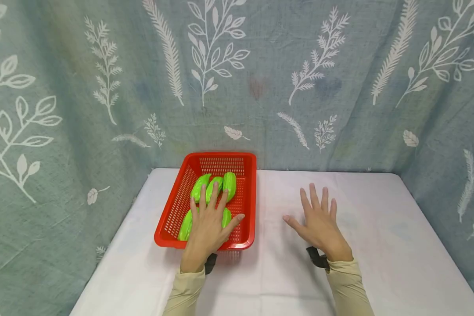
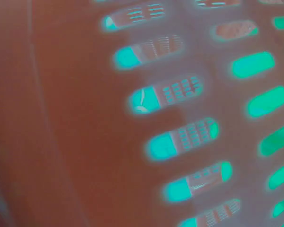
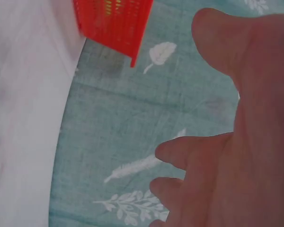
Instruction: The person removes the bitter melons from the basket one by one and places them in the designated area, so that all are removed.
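Note:
A red plastic basket [image 1: 255, 197] with slotted walls stands on the white-covered table, left of its middle. In it lie several glossy, bright green, elongated vegetable-like pieces [image 1: 229, 186]; their exact kind is unclear. My left hand [image 1: 208, 221] is spread over the basket's near part, hiding some of the pieces. It holds nothing, and contact cannot be made out. The basket's slotted wall [image 2: 85, 118] fills the left wrist view, with green through the slots. To the right of the basket, my right hand [image 1: 321, 224] hovers over the cloth with fingers spread and nothing held.
White cloth [image 1: 379, 228] covers the table. A grey-green curtain [image 1: 260, 87] with white leaf prints hangs behind the table's back edge and along both sides. Dark straps [image 1: 317, 257] sit at both wrists, just past the beige sleeves [image 1: 345, 281].

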The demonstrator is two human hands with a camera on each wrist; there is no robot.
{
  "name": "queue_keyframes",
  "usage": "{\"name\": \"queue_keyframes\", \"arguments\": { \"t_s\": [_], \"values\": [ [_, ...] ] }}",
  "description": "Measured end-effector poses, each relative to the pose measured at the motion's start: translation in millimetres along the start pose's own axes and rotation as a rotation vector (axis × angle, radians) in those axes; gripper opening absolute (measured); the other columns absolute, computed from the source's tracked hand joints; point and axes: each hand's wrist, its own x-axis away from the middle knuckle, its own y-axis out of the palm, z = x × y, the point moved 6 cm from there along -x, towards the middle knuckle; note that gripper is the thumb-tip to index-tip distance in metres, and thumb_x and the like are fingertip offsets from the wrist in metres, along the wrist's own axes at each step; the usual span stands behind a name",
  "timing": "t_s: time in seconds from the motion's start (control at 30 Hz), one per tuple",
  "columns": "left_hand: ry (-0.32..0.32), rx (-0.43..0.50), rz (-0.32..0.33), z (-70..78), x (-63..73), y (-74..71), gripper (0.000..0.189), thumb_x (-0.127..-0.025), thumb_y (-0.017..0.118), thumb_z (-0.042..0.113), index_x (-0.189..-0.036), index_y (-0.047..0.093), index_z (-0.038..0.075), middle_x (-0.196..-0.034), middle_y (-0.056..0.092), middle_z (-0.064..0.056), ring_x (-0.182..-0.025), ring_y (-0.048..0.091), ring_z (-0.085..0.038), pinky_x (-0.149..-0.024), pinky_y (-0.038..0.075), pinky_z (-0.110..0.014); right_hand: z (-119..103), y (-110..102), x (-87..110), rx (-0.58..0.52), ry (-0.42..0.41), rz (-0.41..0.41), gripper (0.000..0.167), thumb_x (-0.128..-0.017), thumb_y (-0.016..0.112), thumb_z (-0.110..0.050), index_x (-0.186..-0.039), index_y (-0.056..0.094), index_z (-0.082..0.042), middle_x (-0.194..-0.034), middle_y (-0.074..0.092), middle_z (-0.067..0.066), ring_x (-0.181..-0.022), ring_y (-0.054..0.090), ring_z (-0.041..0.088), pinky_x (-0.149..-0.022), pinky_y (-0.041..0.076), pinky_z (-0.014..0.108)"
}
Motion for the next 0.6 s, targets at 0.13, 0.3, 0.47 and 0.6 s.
{"name": "queue_keyframes", "arguments": {
  "t_s": [0.13,0.3,0.47,0.6],
  "values": [
    [-0.009,0.015,-0.005,-4.1,1.5,-2.4,0.087,-0.096,0.052,0.070,-0.162,0.037,0.014,-0.177,0.007,-0.007,-0.163,-0.001,-0.044,-0.122,0.007,-0.077,-6.1,1.0,-0.5,-0.014,-0.023,0.003,0.097,-0.098,0.056,-0.064,-0.166,0.019,-0.006,-0.174,0.002,0.022,-0.158,-0.012,0.054,-0.123,-0.005,0.075],
    [-0.020,-0.007,-0.013,-15.3,4.6,-7.8,0.088,-0.096,0.054,0.069,-0.163,0.034,0.016,-0.176,0.011,-0.010,-0.162,0.004,-0.046,-0.121,0.013,-0.078,-13.3,1.1,-0.2,-0.056,-0.039,0.001,0.094,-0.099,0.055,-0.063,-0.166,0.020,-0.007,-0.175,0.006,0.021,-0.159,-0.005,0.052,-0.125,0.000,0.073],
    [-0.019,0.006,-0.016,-28.7,6.7,-18.1,0.088,-0.095,0.056,0.068,-0.164,0.032,0.018,-0.176,0.015,-0.010,-0.161,0.006,-0.046,-0.122,0.011,-0.077,-24.2,-6.7,-3.2,-0.139,-0.101,0.036,0.086,-0.100,0.059,-0.055,-0.163,0.029,-0.005,-0.173,0.018,0.021,-0.159,0.007,0.052,-0.125,0.009,0.073],
    [-0.018,0.016,-0.024,-41.4,10.0,-25.8,0.090,-0.095,0.056,0.068,-0.164,0.032,0.014,-0.175,0.016,-0.012,-0.162,0.006,-0.044,-0.123,0.010,-0.076,-34.9,-14.0,-7.0,-0.230,-0.147,0.062,0.078,-0.100,0.063,-0.048,-0.160,0.036,-0.005,-0.170,0.026,0.021,-0.157,0.017,0.052,-0.124,0.019,0.071]
  ]
}}
